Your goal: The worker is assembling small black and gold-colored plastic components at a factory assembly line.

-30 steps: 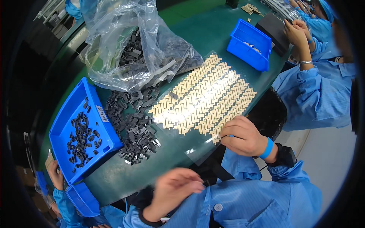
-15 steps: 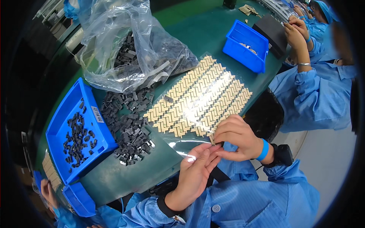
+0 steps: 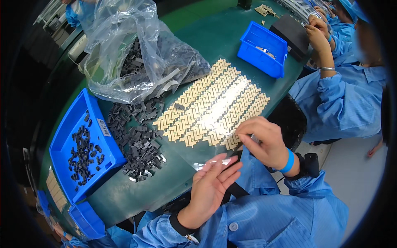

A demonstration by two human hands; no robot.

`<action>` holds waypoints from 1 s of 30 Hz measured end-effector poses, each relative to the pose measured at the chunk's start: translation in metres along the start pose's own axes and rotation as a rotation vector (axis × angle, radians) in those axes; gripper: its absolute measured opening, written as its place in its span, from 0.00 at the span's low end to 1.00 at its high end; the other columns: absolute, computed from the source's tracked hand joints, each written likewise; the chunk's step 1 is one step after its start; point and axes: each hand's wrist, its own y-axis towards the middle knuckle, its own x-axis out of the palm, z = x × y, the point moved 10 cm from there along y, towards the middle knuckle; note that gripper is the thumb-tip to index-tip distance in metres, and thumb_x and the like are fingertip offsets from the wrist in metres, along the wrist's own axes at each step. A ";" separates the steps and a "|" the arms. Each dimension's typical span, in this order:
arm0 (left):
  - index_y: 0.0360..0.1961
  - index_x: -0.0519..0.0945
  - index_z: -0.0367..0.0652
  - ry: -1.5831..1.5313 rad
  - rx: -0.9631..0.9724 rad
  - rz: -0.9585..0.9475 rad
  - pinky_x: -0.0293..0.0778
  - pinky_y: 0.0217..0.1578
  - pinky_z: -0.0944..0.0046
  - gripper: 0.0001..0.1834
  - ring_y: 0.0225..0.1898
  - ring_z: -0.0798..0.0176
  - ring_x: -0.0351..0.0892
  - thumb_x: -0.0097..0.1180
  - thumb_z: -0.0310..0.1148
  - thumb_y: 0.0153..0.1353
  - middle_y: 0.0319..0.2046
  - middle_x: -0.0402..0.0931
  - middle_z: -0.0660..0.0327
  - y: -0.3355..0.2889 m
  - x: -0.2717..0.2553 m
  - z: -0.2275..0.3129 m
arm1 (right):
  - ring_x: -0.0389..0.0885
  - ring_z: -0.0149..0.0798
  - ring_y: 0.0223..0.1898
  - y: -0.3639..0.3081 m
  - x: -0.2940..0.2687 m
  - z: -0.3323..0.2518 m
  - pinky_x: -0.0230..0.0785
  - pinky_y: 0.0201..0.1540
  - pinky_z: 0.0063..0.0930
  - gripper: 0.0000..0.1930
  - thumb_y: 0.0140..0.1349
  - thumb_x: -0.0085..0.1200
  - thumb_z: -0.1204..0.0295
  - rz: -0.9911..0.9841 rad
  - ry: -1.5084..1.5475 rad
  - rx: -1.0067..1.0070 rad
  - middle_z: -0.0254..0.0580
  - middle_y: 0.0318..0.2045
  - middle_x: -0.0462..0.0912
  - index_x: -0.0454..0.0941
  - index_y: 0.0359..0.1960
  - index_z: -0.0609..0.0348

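A sheet of small beige pieces (image 3: pixel 194 97), laid in herringbone rows on clear film, lies on the green table (image 3: pixel 124 198). My right hand (image 3: pixel 266 142) is over its near right edge, thumb and forefinger drawn together at the tips; whatever is between them is too small to make out. Lower and to the left, my left hand (image 3: pixel 213 188) is turned palm up with fingers spread, and I see nothing held in it. A single dark piece (image 3: pixel 179 106) rests on the sheet's left part. Left of the sheet spreads a pile of small dark grey pieces (image 3: pixel 142 151).
A blue tray (image 3: pixel 92 120) with dark pieces stands at left, with a smaller blue bin (image 3: pixel 87 219) nearby. Behind the pile sits a clear plastic bag (image 3: pixel 120 89) of dark pieces. Far right are another blue bin (image 3: pixel 258 62), a black box (image 3: pixel 289 35) and a co-worker's sleeve (image 3: pixel 331 89).
My hands have come apart: the right moved up to the sheet's edge, while the left stayed low and its fingers opened. The view has shifted slightly.
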 end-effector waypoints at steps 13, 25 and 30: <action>0.43 0.72 0.26 -0.054 -0.136 -0.444 0.76 0.32 0.61 0.18 0.30 0.55 0.78 0.41 0.34 0.64 0.36 0.75 0.43 -0.041 0.012 0.007 | 0.70 0.34 0.29 -0.011 -0.002 -0.078 0.63 0.39 0.33 0.05 0.48 0.58 0.72 -0.103 0.154 -0.473 0.32 0.27 0.74 0.80 0.28 0.54; 0.41 0.75 0.27 0.141 0.060 -0.304 0.78 0.29 0.67 0.11 0.28 0.59 0.80 0.49 0.23 0.59 0.32 0.77 0.48 -0.046 -0.005 0.022 | 0.72 0.38 0.31 -0.009 0.007 -0.085 0.63 0.35 0.32 0.09 0.44 0.57 0.71 -0.095 0.216 -0.468 0.38 0.30 0.75 0.78 0.29 0.59; 0.39 0.75 0.26 0.370 0.264 -0.174 0.78 0.28 0.66 0.10 0.27 0.59 0.80 0.49 0.22 0.58 0.29 0.77 0.47 -0.045 -0.005 0.038 | 0.72 0.38 0.32 -0.005 0.011 -0.078 0.61 0.35 0.32 0.09 0.44 0.60 0.71 -0.076 0.165 -0.365 0.36 0.30 0.74 0.78 0.29 0.58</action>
